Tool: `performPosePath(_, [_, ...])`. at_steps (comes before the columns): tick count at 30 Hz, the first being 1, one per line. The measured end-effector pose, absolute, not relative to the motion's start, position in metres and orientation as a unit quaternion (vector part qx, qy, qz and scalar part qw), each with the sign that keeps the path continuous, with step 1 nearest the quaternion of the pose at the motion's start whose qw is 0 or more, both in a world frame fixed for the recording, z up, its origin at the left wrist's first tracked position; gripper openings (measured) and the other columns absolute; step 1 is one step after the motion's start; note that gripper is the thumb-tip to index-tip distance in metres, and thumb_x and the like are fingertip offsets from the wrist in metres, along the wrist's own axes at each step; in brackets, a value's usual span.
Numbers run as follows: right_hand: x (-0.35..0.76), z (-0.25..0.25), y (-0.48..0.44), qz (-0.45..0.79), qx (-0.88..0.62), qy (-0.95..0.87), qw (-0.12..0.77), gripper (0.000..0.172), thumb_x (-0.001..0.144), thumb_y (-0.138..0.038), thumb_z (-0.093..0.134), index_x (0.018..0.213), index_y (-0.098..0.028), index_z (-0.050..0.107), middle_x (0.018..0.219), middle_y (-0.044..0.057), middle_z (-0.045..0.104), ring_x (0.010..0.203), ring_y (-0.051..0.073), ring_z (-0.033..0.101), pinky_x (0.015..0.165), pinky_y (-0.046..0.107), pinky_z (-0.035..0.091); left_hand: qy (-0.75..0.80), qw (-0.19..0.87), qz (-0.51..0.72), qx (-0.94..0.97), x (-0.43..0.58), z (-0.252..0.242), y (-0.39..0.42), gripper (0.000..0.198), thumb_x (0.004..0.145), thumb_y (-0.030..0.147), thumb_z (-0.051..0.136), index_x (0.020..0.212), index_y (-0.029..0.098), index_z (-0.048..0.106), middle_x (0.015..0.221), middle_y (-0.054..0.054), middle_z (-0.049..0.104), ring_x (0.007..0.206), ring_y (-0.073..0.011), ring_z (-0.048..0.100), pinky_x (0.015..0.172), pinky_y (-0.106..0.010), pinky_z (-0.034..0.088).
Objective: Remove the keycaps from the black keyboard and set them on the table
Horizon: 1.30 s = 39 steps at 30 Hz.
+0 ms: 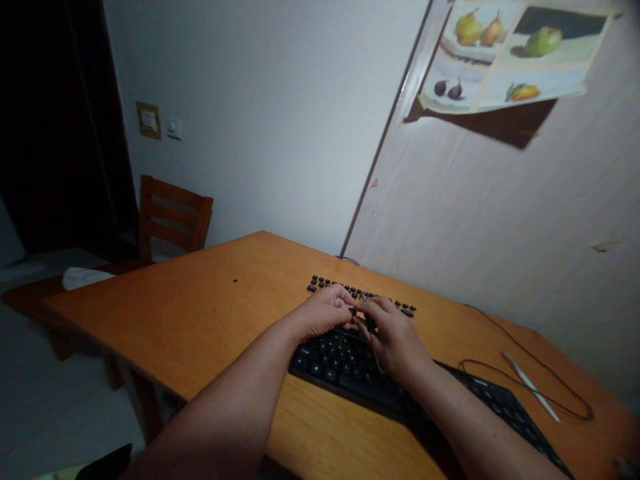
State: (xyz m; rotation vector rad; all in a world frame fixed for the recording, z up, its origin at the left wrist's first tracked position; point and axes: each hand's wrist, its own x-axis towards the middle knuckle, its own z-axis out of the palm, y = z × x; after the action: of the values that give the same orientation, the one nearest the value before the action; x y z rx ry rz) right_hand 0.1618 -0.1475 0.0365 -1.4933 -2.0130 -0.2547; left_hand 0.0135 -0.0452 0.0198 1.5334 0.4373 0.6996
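Observation:
A black keyboard [345, 367] lies across the orange wooden table [200, 313]. Both hands hover over its far edge and meet there. My left hand [325, 311] has its fingers curled in a pinch on a small dark keycap at the point where the hands touch. My right hand [393, 337] is closed too, its fingers pressed around a thin tool whose wire-like end hangs below the palm. Behind the hands a row of loose black keycaps [360, 293] lies on the table.
A black cable [530, 383] loops on the table at the right, with a white stick-like object [530, 385] beside it. A wooden chair [173, 217] stands at the far left end. The wall with a fruit picture [505, 57] runs along the table's far side.

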Motion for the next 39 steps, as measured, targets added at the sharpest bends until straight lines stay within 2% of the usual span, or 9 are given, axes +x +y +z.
performPosePath(5, [0.169, 0.041, -0.141, -0.094, -0.57, -0.767, 0.279, 0.024, 0.091, -0.028, 0.051, 0.109, -0.023, 0.065, 0.1, 0.008, 0.061, 0.087, 0.019, 0.06, 0.075, 0.029, 0.048, 0.198, 0.645, 0.317, 0.667, 0.012, 0.019, -0.043, 0.034, 0.07, 0.016, 0.063, 0.101, 0.016, 0.049, 0.071, 0.0, 0.062, 0.062, -0.0121, 0.061, 0.06, -0.023, 0.044])
performPosePath(8, [0.182, 0.041, -0.127, -0.096, -0.605, -0.744, 0.268, 0.024, 0.09, -0.031, 0.052, 0.106, -0.02, 0.067, 0.095, 0.008, 0.061, 0.08, 0.018, 0.06, 0.07, 0.027, 0.046, 0.256, 0.605, 0.388, 0.647, 0.01, 0.021, -0.034, 0.036, 0.069, 0.02, 0.066, 0.103, 0.016, 0.052, 0.072, 0.0, 0.062, 0.061, -0.0105, 0.057, 0.057, -0.02, 0.039])
performPosePath(13, [0.203, 0.035, -0.095, -0.096, -0.674, -0.706, 0.194, 0.021, 0.087, -0.029, 0.056, 0.1, -0.02, 0.07, 0.095, 0.008, 0.062, 0.078, 0.018, 0.06, 0.067, 0.026, 0.042, 0.346, 0.568, 0.506, 0.549, 0.005, 0.022, -0.017, 0.023, 0.069, 0.019, 0.063, 0.091, 0.015, 0.056, 0.07, -0.002, 0.062, 0.059, -0.0106, 0.054, 0.057, -0.021, 0.038])
performPosePath(20, [0.194, 0.022, -0.065, -0.094, -0.718, -0.683, 0.094, 0.026, 0.085, -0.035, 0.056, 0.101, -0.022, 0.071, 0.094, 0.008, 0.061, 0.08, 0.019, 0.059, 0.067, 0.026, 0.039, 0.379, 0.533, 0.534, 0.536, 0.004, 0.017, -0.011, 0.013, 0.068, 0.02, 0.06, 0.08, 0.016, 0.059, 0.067, -0.002, 0.061, 0.057, -0.0111, 0.052, 0.055, -0.022, 0.038])
performPosePath(31, [0.183, 0.013, -0.043, -0.099, -0.74, -0.663, 0.057, 0.023, 0.083, -0.029, 0.054, 0.091, -0.018, 0.072, 0.094, 0.011, 0.061, 0.081, 0.022, 0.06, 0.067, 0.029, 0.039, 0.381, 0.522, 0.534, 0.545, 0.004, 0.013, -0.008, 0.014, 0.068, 0.022, 0.06, 0.08, 0.016, 0.061, 0.067, -0.002, 0.061, 0.058, -0.0119, 0.053, 0.053, -0.022, 0.037])
performPosePath(39, [0.182, 0.018, -0.048, -0.1, -0.744, -0.657, 0.075, 0.027, 0.085, -0.031, 0.051, 0.091, -0.017, 0.073, 0.093, 0.012, 0.063, 0.081, 0.022, 0.061, 0.068, 0.029, 0.04, 0.377, 0.513, 0.533, 0.557, 0.005, 0.011, -0.009, 0.014, 0.068, 0.025, 0.061, 0.079, 0.016, 0.062, 0.068, -0.002, 0.061, 0.06, -0.0124, 0.054, 0.053, -0.022, 0.036])
